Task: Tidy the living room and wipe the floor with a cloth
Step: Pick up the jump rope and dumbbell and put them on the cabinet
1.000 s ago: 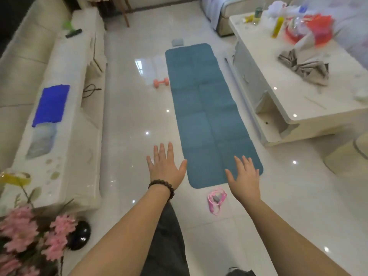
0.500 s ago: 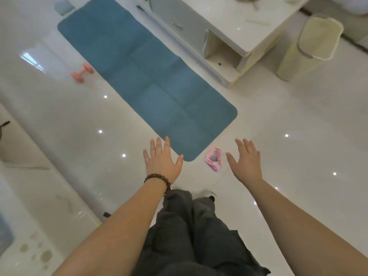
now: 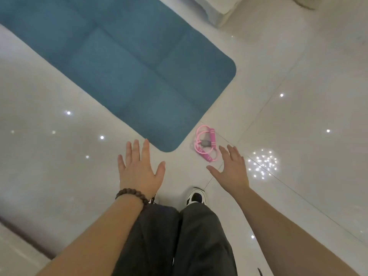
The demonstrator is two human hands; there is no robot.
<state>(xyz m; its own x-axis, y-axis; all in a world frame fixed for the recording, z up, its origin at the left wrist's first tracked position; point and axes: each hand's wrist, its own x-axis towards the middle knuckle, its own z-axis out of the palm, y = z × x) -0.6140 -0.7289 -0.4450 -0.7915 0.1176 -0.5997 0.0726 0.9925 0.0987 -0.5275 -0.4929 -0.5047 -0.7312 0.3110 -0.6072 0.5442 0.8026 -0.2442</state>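
A pink resistance band with a grey middle piece lies on the glossy white tile floor, just off the near corner of a teal exercise mat. My right hand hovers open just right of and below the band, fingers spread, not touching it. My left hand, with a dark bead bracelet on the wrist, is open with fingers spread near the mat's rounded corner. Both hands hold nothing.
My dark trousers and one black-and-white shoe show below the hands. A corner of the white coffee table is at the top right. A pale cabinet edge runs along the lower left.
The view has tilted down and closed in on the mat's corner and the pink band. The dumbbell, bin and table top have left the frame. Both hands stay open and empty.
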